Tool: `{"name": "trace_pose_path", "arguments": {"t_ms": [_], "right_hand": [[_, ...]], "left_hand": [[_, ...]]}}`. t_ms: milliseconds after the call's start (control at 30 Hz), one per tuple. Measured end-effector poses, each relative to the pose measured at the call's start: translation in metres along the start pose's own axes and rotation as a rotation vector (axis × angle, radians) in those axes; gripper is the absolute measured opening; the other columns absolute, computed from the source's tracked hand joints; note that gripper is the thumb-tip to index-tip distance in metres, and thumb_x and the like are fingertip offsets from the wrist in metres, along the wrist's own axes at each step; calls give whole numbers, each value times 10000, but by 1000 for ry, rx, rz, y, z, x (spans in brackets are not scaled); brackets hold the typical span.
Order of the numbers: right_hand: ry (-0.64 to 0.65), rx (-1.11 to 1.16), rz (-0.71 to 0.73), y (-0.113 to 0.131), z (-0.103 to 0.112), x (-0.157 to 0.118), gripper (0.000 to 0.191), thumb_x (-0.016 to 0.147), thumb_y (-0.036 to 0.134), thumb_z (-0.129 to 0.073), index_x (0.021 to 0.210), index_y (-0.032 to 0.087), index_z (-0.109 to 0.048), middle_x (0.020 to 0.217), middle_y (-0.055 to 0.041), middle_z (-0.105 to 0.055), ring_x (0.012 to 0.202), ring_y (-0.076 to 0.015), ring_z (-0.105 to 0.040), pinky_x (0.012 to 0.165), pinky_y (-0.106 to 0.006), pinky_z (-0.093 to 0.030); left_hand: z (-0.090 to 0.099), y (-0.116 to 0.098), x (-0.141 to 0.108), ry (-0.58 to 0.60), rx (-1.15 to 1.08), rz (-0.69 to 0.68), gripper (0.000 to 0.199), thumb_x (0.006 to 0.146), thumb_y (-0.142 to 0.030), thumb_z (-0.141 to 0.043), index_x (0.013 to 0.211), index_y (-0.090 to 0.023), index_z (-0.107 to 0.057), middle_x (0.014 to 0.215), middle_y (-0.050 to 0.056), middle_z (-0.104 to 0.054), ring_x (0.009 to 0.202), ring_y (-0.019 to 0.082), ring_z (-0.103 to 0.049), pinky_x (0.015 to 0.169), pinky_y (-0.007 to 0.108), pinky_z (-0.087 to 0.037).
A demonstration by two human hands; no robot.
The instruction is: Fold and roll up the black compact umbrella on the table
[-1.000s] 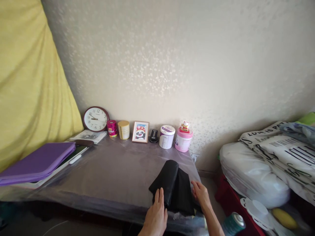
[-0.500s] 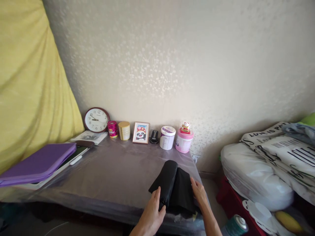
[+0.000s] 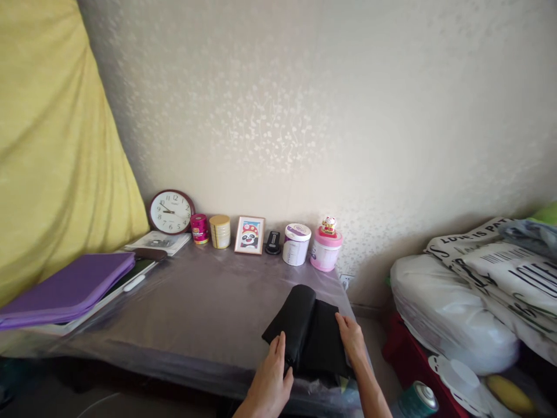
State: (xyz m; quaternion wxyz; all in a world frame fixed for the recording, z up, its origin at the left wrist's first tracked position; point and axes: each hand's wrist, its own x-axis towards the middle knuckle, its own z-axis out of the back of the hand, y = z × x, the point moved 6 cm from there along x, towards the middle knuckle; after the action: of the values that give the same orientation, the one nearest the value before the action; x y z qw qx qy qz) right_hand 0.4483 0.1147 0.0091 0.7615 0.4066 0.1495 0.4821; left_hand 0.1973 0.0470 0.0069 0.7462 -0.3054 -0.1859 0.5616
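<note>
One left hand (image 3: 270,374), one right hand (image 3: 351,338), one black folded bundle (image 3: 293,325) on a counter (image 3: 204,302)

The bundle rests near the counter's front right corner, its rolled-over part on the left overlapping a flat part on the right. The left hand has the near end of the roll between its fingers, pressed together, and its thumb, set apart from them. The right hand lays its fingertips at the outer edge of the flat part; its thumb is hidden, so whether it pinches that edge cannot be told.

Along the wall (image 3: 226,116) stands a row of things. A round clock (image 3: 170,217) carries legible numerals, its short pointer near 9 and its longer one by 10; the small name on the dial is unreadable. Beside it are a magenta tin (image 3: 199,230), its yellowish label blurred, and a yellow-lidded canister (image 3: 220,235). A framed picture (image 3: 249,236) shows a panda in a red cap, with tiny lettering above. Next come a black device (image 3: 272,244), a white tub (image 3: 296,249) with purple on its lid and fine print, and a pink-lidded tub (image 3: 325,255) bearing a small figurine (image 3: 329,225).

At far left lies a purple folder (image 3: 73,287). To the right, white fabric (image 3: 496,262) is printed in black; "LOVE IS PAT" can be read before the line breaks off.
</note>
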Motion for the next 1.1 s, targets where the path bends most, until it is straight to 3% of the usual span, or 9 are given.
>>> {"name": "trace_pose_path", "arguments": {"t_ms": [267,467,633,767,833,967,1100], "right_hand": [[50,152,126,46,-16,3,445,710,507,-403,766,143,-652,739,-76,-674,727,-227,-605,650,-277,-431],[114,141,84,74,-50,6,424,731,445,-403,888,125,-632,785,-87,-677,706,-216,-614,592,-271,-445],[186,110,53,84,-77,4,384,766,391,-389,983,140,-583,797,-76,-678,504,-152,-590,468,-249,-421],[257,42,87,92,-88,-2,345,792,345,-391,1040,149,-530,631,2,-658,414,-109,-536,479,-225,-397],[295,-43,149,99,-91,-7,312,811,325,-376,1036,164,-520,613,26,-655,445,-105,-550,506,-218,-387],[310,-172,274,109,-92,-16,235,823,290,-382,964,198,-546,668,21,-677,707,-140,-623,612,-222,-382],[304,-190,329,111,-90,-23,212,825,278,-389,959,222,-545,698,27,-682,762,-153,-626,645,-236,-378]], "left_hand": [[-1,-12,-6,61,157,83,657,775,-159,-344,1379,-112,-92,1428,111,-173,1111,189,-481,888,218,-366],[-5,-16,-6,87,184,92,657,764,-123,-331,1373,-81,-89,1433,138,-127,1057,183,-521,854,225,-393],[-16,-9,-2,75,185,91,674,752,-116,-340,1376,-101,-87,1440,134,-95,1013,184,-546,832,230,-405],[-23,-2,2,82,227,111,655,746,-106,-347,1370,-104,-150,1438,138,-91,1007,206,-549,824,273,-419],[-23,-1,2,76,231,111,649,748,-101,-350,1367,-91,-156,1436,142,-98,1044,205,-528,845,270,-407],[-14,-1,-3,54,209,137,663,763,-151,-402,1363,-49,-137,1421,163,-164,1183,206,-407,918,245,-352],[-2,-6,-10,41,234,160,768,739,-182,-492,1378,-213,-69,1413,175,-173,1117,251,-472,851,314,-410]]}}
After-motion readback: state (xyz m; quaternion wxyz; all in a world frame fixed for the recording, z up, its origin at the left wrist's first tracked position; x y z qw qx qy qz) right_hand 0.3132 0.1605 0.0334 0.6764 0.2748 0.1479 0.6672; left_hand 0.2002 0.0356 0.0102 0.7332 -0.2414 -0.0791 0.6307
